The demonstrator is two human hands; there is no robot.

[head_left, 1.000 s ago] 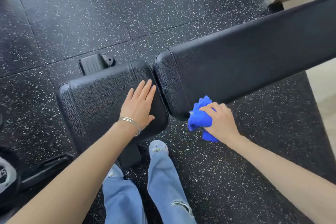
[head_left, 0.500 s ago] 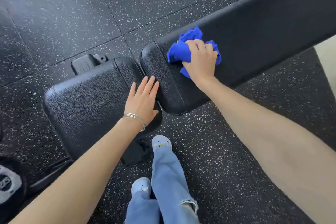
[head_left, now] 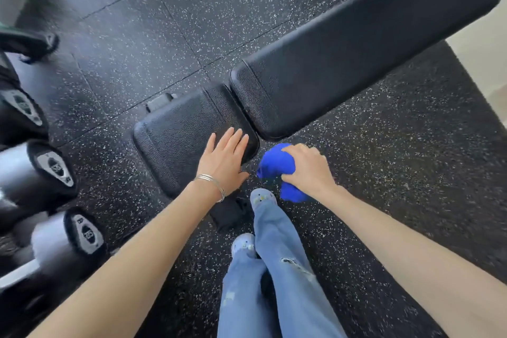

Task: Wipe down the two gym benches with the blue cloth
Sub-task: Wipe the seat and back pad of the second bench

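Head view: your right hand (head_left: 304, 170) clutches the bunched blue cloth (head_left: 270, 162) just off the near corner of the long back pad (head_left: 356, 49), which runs up and right from it. Your left hand (head_left: 222, 162) lies flat, fingers straight, on the seat pad (head_left: 175, 134).

A: Left side?
B: The dumbbells (head_left: 55, 241) are motion-blurred and cut by the left edge, labels too smeared to trust.
A: Cloth?
B: The blue cloth (head_left: 270, 163) is half covered by the right hand (head_left: 307, 170).
A: Bench?
B: Frame beneath the bench pads (head_left: 343, 57) is hidden; only a black foot (head_left: 230, 214) shows. Top-left corner smeared, can't tell.
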